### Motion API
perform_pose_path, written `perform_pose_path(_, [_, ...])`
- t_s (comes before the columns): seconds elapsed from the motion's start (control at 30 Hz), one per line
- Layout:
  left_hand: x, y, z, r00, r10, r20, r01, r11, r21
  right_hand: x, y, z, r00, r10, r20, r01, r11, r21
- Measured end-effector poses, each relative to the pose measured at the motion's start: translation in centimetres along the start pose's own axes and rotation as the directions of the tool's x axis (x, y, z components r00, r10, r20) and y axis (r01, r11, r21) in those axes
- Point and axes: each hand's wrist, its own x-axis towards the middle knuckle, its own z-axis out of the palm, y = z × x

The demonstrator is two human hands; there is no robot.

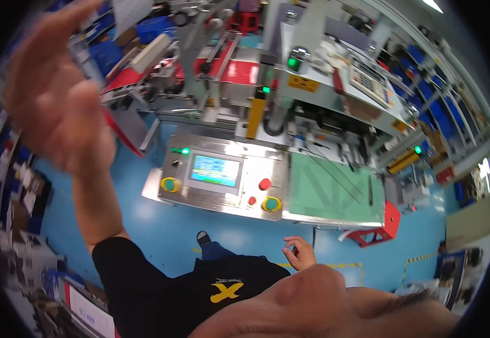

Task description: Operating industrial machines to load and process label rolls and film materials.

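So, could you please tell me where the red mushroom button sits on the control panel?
In the head view, the red mushroom button sits just right of the touchscreen on the steel control panel, above the right yellow-ringed button.

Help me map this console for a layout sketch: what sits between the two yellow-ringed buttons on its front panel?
In the head view, the touchscreen and two red buttons lie between the left yellow-ringed button and the right one. Neither hand touches the panel.

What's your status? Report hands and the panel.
Left hand raised, open, empty. Right hand low, fingers curled, empty. Control panel untouched, screen lit. Nothing between the hands and the panel.
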Motion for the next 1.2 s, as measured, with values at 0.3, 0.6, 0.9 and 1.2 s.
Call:
perform_pose_path(0.3, [-20.8,-8.3,-2.8,0.436,-0.892,-0.117,0.896,0.442,-0.031,9.0,-8.4,5.8,0.979,-0.204,-0.019,0.204,0.965,0.163])
perform_pose_path(0.6, [-34.7,-21.1,-8.8,0.236,-0.971,-0.039,0.925,0.212,0.316,16.7,-13.9,12.0,0.953,-0.295,-0.070,0.303,0.928,0.216])
perform_pose_path(0.9, [-41.9,-32.0,-10.1,0.291,-0.937,0.192,0.726,0.347,0.594,22.0,-16.6,13.5,0.933,-0.325,-0.156,0.354,0.908,0.224])
perform_pose_path(1.2, [-45.9,-42.7,-7.9,-0.180,-0.805,0.565,0.541,0.398,0.740,25.8,-21.1,20.2,0.886,-0.142,-0.440,0.224,0.964,0.140])
